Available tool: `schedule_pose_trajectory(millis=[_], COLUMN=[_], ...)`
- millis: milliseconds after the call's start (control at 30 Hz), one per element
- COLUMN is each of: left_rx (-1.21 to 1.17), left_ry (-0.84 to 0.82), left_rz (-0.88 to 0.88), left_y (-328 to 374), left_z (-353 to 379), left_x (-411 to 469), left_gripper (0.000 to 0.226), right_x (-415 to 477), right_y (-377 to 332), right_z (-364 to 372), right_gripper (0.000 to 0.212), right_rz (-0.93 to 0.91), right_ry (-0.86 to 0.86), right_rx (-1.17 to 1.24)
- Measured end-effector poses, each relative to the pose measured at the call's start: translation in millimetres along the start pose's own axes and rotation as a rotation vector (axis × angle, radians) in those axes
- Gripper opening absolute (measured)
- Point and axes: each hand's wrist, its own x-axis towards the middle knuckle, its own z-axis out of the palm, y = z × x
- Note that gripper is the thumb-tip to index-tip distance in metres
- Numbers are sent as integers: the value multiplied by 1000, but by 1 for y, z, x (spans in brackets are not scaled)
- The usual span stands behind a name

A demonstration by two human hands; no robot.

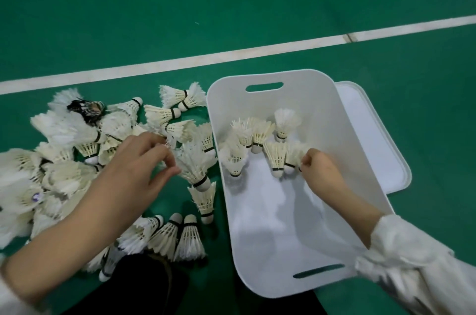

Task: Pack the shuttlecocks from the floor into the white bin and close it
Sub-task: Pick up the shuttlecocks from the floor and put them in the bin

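Note:
A pile of white feather shuttlecocks lies on the green floor at the left. The white bin stands open at the right, with several shuttlecocks inside near its far end. My left hand hovers over the pile, its fingertips pinching the feathers of a shuttlecock beside the bin's left wall. My right hand reaches into the bin and grips a shuttlecock by its feathers, cork end down.
The bin's white lid lies flat on the floor behind the bin's right side. A white court line crosses the floor beyond. My dark trouser legs are at the bottom edge. One dark-feathered shuttlecock tops the pile.

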Motion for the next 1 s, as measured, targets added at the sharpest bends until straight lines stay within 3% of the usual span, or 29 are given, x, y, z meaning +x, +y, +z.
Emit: schedule_pose_trajectory(millis=[167, 367, 500, 600, 800, 1000], left_rx=[19, 20, 20, 10, -42, -84], left_ry=[22, 23, -1, 7, 25, -1], left_rz=[14, 2, -9, -28, -66, -77], left_y=[-1, 0, -1, -1, 3, 2], left_z=[0, 6, 2, -1, 1, 4], left_x=[0, -2, 1, 4, 2, 3], left_gripper=[25, 26, 32, 33, 33, 33], right_x=[1, -23, -35, -22, 10, -6], right_y=[5, -25, -49, -59, -61, -54], right_z=[-6, -24, -16, 8, 32, 33], right_gripper=[7, 15, 12, 10, 10, 26], right_rz=[-1, -135, -307, -314, -292, -358], right_ry=[63, 200, 34, -105, -33, -57], right_rx=[167, 9, 49, 49, 108, 191])
